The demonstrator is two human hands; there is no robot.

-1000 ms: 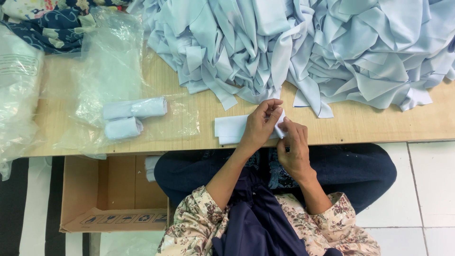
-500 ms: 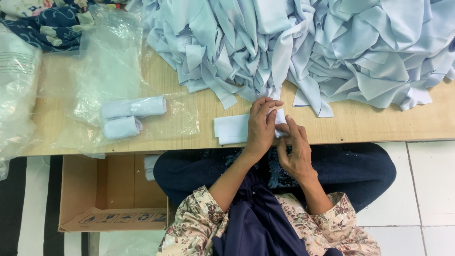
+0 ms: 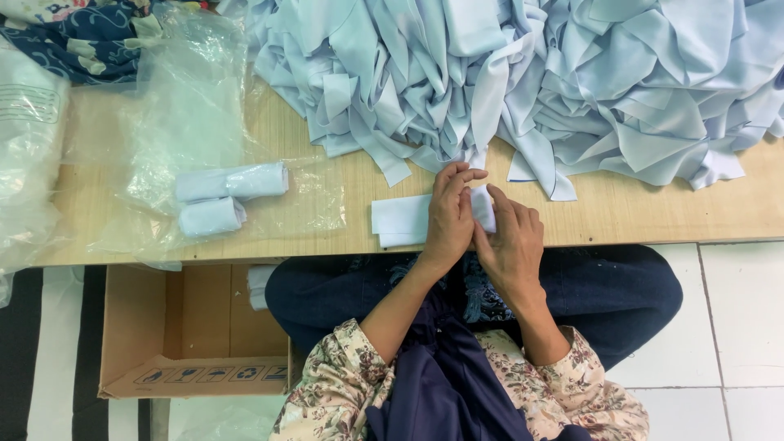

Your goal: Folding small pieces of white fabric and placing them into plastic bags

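While both hands meet at the centre of the frame, the left hand [image 3: 451, 214] and right hand [image 3: 513, 243] each close their grip on a folded pale blue cloth strip [image 3: 408, 219] lying at the wooden worktop's [image 3: 637, 212] near edge. Two rolled strips [image 3: 222, 196] rest on clear plastic at left; a heap of blue fabric [image 3: 523, 82] fills the top.

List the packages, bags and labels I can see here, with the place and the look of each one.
Cardboard box: on the floor under the table, left of the person's legs; brown, open, a row of small printed symbols on its flap.
Clear plastic bags: spread on the table's left part, crumpled, see-through.
Plastic bag with faint printed lines: far left edge, whitish, bulging.
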